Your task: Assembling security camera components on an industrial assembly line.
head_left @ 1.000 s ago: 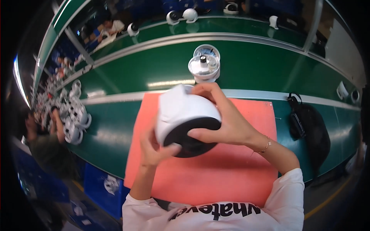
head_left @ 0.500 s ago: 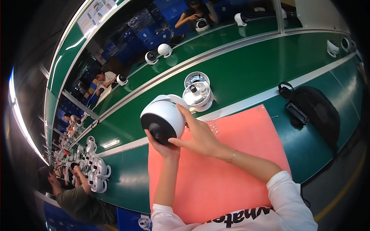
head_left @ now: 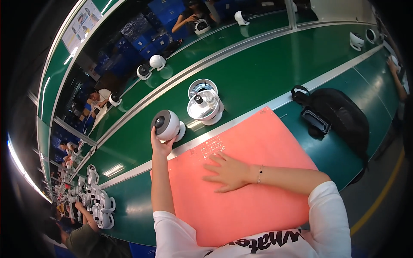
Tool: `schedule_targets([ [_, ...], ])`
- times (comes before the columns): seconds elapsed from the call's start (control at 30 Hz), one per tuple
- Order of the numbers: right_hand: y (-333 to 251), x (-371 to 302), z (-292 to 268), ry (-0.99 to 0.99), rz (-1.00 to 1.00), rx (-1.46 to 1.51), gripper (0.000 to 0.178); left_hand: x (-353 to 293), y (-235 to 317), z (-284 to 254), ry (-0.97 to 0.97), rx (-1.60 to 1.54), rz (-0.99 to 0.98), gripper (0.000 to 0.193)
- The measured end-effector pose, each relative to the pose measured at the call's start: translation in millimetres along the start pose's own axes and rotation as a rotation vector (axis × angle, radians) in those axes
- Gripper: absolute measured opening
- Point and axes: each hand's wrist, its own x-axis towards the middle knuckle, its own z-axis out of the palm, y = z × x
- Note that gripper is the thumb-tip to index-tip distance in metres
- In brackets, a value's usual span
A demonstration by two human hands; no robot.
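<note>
My left hand is wrapped round the lower side of a white ball-shaped device with a black round front and a curved white stand. It is at the near edge of the green belt; whether its stand rests on the belt cannot be told. My right hand is open, fingers spread over the pink mat, holding nothing. Just beyond those fingertips, many small shiny pieces lie on the mat. An opened white housing, its inner parts showing, stands on the belt beyond the mat.
A black bag lies on the table to the right. Many white housings crowd the table at left, beside a co-worker. The green belt runs across, with more finished-looking devices and other people behind it.
The white device has moved from above the mat to the belt's near edge in my left hand, its black front turned upward. My right hand has let go and come down to the mat.
</note>
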Motion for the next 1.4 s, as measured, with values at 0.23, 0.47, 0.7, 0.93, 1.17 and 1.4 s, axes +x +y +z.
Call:
schedule_targets([
  [0.23,0,-14,-4,0.012,0.025,-0.002,0.058,14,-42,34,0.016,-0.171,-0.057,0.096],
  [0.47,-1,-12,-4,0.120,0.020,0.040,0.053,9,-129,127,-0.139,-0.113,-0.104,0.054],
  [0.7,20,-16,-39,0.027,0.145,0.367,0.032,-7,-103,116,-0.007,0.028,0.012,0.056],
  [0.93,51,-53,-127,0.804,0.444,-0.084,0.058,-99,-4,74,-0.221,0.217,0.181,0.055],
  [1.17,24,-24,-85,0.980,-0.030,-0.192,0.056,-153,27,49,-0.139,0.207,0.174,0.044],
  [1.4,19,-30,-80,0.920,-0.009,-0.283,0.035,-175,44,44,-0.158,0.293,0.261,0.043],
])
